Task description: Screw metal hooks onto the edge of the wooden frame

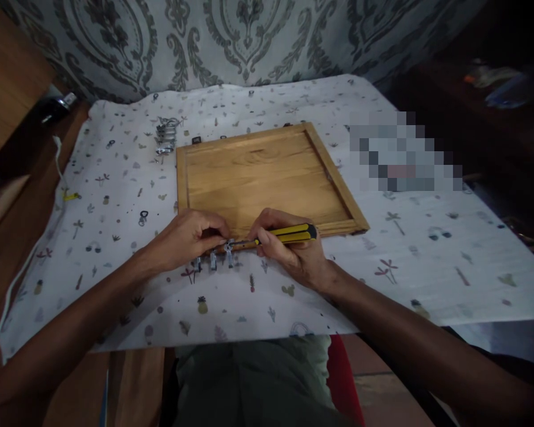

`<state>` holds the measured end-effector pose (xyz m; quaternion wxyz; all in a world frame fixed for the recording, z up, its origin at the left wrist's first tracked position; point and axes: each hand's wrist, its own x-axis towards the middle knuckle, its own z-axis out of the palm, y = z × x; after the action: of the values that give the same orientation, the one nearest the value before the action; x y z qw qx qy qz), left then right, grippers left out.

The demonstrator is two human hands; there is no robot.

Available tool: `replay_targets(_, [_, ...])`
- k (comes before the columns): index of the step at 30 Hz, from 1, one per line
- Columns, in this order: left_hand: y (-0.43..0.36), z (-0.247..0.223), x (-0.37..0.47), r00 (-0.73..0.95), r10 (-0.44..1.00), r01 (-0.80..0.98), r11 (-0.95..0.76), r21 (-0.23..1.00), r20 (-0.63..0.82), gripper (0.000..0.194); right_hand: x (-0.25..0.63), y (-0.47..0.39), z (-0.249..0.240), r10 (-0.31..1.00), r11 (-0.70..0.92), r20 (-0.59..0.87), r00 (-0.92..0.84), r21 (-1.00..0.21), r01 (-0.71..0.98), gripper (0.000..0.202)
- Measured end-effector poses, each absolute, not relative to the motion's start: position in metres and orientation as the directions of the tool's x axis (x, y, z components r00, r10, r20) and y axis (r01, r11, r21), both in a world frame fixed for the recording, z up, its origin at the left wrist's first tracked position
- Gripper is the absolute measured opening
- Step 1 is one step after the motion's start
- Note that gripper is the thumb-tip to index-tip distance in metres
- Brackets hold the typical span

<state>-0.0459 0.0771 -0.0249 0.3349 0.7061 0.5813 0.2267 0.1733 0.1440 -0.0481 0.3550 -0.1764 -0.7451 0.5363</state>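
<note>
A shallow wooden tray-like panel with a raised rim (249, 178) lies on the cloth in front of me. My right hand (289, 243) grips a yellow-and-black screwdriver (289, 233), its shaft pointing left along the panel's near edge. The tip meets a small silver metal fitting (229, 255) there. My left hand (191, 237) is closed in a pinch at that same fitting, thumb and forefinger against its top. Two more fittings like it, one of them (213, 260) in the middle, hang along the edge to the left.
A patterned white cloth (267, 308) covers the table. Several more silver fittings (165, 137) lie in a group beyond the panel's left corner. A pixelated object (396, 154) is at the right. A white cord (26, 267) with a yellow piece (71, 196) runs down the left side.
</note>
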Motion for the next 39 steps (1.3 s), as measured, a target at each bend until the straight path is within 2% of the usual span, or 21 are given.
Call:
replay_targets(12, [0.081, -0.025, -0.044, 0.325, 0.945, 0.701, -0.224, 0.678, -0.024, 0.015, 0.173, 0.143, -0.048, 0.647, 0.386, 0.359, -0.673, -0.915, -0.116, 0.031])
replay_targets(19, [0.082, -0.025, -0.046, 0.338, 0.938, 0.670, -0.184, 0.719, -0.075, 0.014, 0.173, 0.144, -0.045, 0.640, 0.388, 0.368, -0.674, -0.912, -0.130, 0.035])
replay_targets(27, [0.081, -0.025, -0.047, 0.315, 0.947, 0.646, -0.162, 0.746, -0.067, 0.010, 0.172, 0.143, -0.045, 0.634, 0.374, 0.363, -0.683, -0.917, -0.140, 0.038])
replay_targets(34, [0.078, -0.016, -0.045, 0.286, 0.948, 0.677, -0.095, 0.730, -0.142, 0.013, 0.172, 0.143, -0.046, 0.633, 0.383, 0.354, -0.689, -0.916, -0.119, 0.041])
replay_targets(39, [0.069, -0.007, -0.049, 0.207, 0.976, 0.738, -0.112, 0.666, -0.066, 0.016, 0.172, 0.143, -0.044, 0.629, 0.382, 0.375, -0.682, -0.912, -0.148, 0.039])
